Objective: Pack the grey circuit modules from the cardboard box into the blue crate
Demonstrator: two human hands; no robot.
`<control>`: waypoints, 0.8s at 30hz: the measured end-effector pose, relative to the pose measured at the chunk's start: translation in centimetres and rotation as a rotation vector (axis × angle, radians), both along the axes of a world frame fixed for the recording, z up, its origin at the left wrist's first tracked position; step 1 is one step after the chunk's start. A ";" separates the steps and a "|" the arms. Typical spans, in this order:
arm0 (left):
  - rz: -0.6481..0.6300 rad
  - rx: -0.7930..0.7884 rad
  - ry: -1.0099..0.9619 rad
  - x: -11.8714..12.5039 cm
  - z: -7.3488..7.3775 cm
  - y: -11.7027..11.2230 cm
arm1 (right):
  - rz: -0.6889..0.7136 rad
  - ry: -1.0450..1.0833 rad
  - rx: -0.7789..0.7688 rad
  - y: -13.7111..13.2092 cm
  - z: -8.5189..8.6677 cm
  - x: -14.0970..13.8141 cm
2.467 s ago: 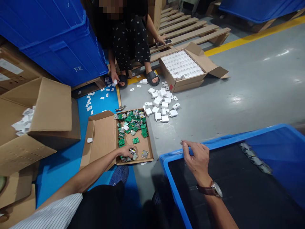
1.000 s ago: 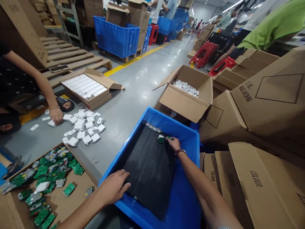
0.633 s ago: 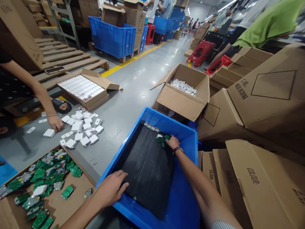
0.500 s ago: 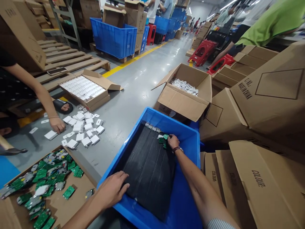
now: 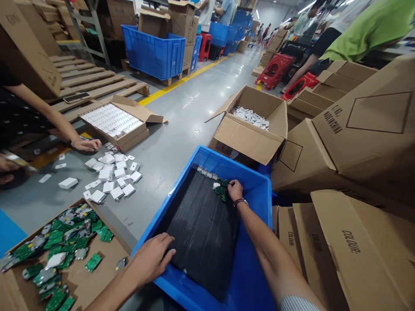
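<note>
My left hand (image 5: pixel 152 260) lies flat on the near rim of a blue plastic crate (image 5: pixel 253 268), fingers spread over the black mat (image 5: pixel 201 229) inside it. My right hand (image 5: pixel 235 190), with a watch on the wrist, reaches to the crate's far end and its fingers are closed on small green circuit boards (image 5: pixel 221 190). A short row of boards (image 5: pixel 207 172) lines the mat's far edge. At lower left a flat cardboard tray (image 5: pixel 97 276) holds several green circuit boards (image 5: pixel 58 246).
White plastic casings (image 5: pixel 112 172) are scattered on the grey floor. Another person's hand (image 5: pixel 87 144) reaches near them. An open box of white parts (image 5: pixel 112 119) sits beyond, another open carton (image 5: pixel 253 125) beside the crate. Stacked cartons (image 5: pixel 356 172) crowd the right.
My view swung from the tray to the crate. My right hand carried boards to the crate's far end and shifted them slightly. The other person's hand pulled back from the casings.
</note>
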State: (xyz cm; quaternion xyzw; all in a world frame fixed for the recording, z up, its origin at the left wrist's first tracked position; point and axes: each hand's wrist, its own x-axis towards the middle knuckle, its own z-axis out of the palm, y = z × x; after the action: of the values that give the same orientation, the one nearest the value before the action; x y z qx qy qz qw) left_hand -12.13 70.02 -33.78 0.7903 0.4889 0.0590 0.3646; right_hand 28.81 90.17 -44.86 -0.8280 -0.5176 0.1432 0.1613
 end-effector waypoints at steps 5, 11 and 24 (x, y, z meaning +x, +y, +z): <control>-0.005 0.016 -0.008 0.1 0.2 0.0 | 0.077 -0.007 0.011 -1.3 0.0 0.1; -0.004 0.019 0.010 0.0 0.1 -0.1 | 0.202 -0.051 -0.012 -0.9 -0.4 -0.6; -0.040 0.054 0.006 -0.1 0.1 0.0 | 0.290 -0.031 0.032 0.5 -1.5 0.8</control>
State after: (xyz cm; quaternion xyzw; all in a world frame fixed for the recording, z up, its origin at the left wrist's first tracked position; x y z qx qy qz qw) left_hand -12.25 70.02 -33.63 0.8097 0.4723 0.0625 0.3425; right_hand 29.56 90.70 -46.39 -0.7439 -0.6365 0.1439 0.1441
